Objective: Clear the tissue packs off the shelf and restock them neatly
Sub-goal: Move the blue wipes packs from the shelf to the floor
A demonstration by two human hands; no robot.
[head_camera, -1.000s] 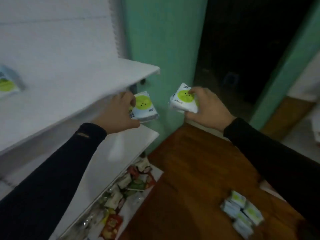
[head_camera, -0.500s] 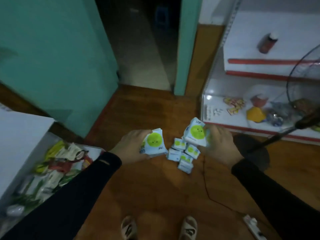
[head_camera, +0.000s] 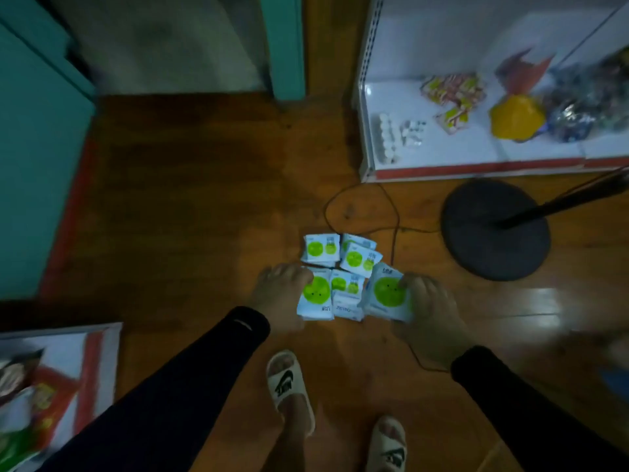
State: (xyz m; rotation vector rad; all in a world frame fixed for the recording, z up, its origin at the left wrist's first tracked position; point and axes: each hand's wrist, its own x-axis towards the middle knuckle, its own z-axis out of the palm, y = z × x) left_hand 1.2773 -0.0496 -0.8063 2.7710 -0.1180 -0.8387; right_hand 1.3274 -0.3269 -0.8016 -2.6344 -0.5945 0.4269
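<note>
Your fingers are curled on both sides: your left hand (head_camera: 280, 294) grips one tissue pack (head_camera: 316, 298) at its left edge, and your right hand (head_camera: 430, 308) grips another tissue pack (head_camera: 388, 296) at its right edge, with the fingertips lying over the green circle. Both packs are low in the centre of the frame, at the near side of the pile of tissue packs (head_camera: 340, 264) on the wooden floor (head_camera: 190, 206). I cannot tell if the two held packs already touch the floor or are a little above it.

Around the pile there are several things. A thin dark cable (head_camera: 394, 229) makes a loop on the floor just behind the pile and runs under its right side, then goes down toward the lower right. The round black base of a fan stand (head_camera: 495, 229) sits to the right of the pile, near but apart from it. In the upper right, a white shelf (head_camera: 476, 158) with a red front edge holds snack packets and a yellow thing (head_camera: 515, 117). At the lower left, another shelf corner (head_camera: 98, 352) with bright packets comes into the frame. Your two feet in white slippers (head_camera: 289, 386) stand just below the pile.

The packs are small, white and pale blue, each with a bright green circle on the face. On the floor they lie flat in a loose group, some overlapping, not in a straight row.
</note>
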